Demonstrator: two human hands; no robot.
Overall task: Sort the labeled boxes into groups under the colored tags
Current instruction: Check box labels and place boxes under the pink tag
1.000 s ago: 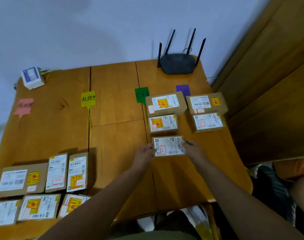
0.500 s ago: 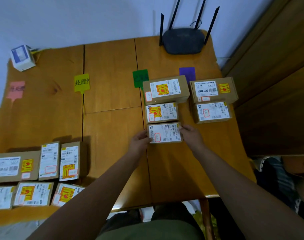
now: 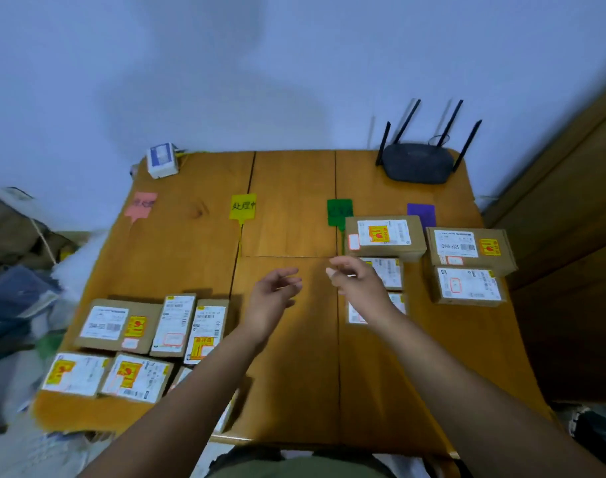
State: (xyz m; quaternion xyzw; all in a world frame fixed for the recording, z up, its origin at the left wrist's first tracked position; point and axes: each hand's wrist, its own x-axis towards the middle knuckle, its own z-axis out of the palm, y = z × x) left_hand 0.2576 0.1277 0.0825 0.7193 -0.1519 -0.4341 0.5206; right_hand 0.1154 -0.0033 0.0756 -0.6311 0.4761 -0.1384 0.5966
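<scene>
Four tags lie across the far half of the wooden table (image 3: 294,391): pink tag (image 3: 141,203), yellow tag (image 3: 243,205), green tag (image 3: 339,210), purple tag (image 3: 421,213). Below the green tag sits a column of three labeled cardboard boxes, top box (image 3: 384,236), middle box (image 3: 391,272), bottom box (image 3: 398,307) partly hidden by my right arm. Two boxes (image 3: 470,250) lie below the purple tag. Several unsorted boxes (image 3: 150,332) crowd the near left corner. My left hand (image 3: 272,298) hovers empty over the table's middle. My right hand (image 3: 360,282) hovers empty beside the green column.
A black router (image 3: 417,163) with antennas stands at the far right edge. A small white-and-blue box (image 3: 162,160) sits at the far left corner. Clutter and bags lie on the floor to the left. A wooden panel rises on the right.
Both hands have let go of the third box in the green column and lifted away to the left. The camera has tilted up and turned left.
</scene>
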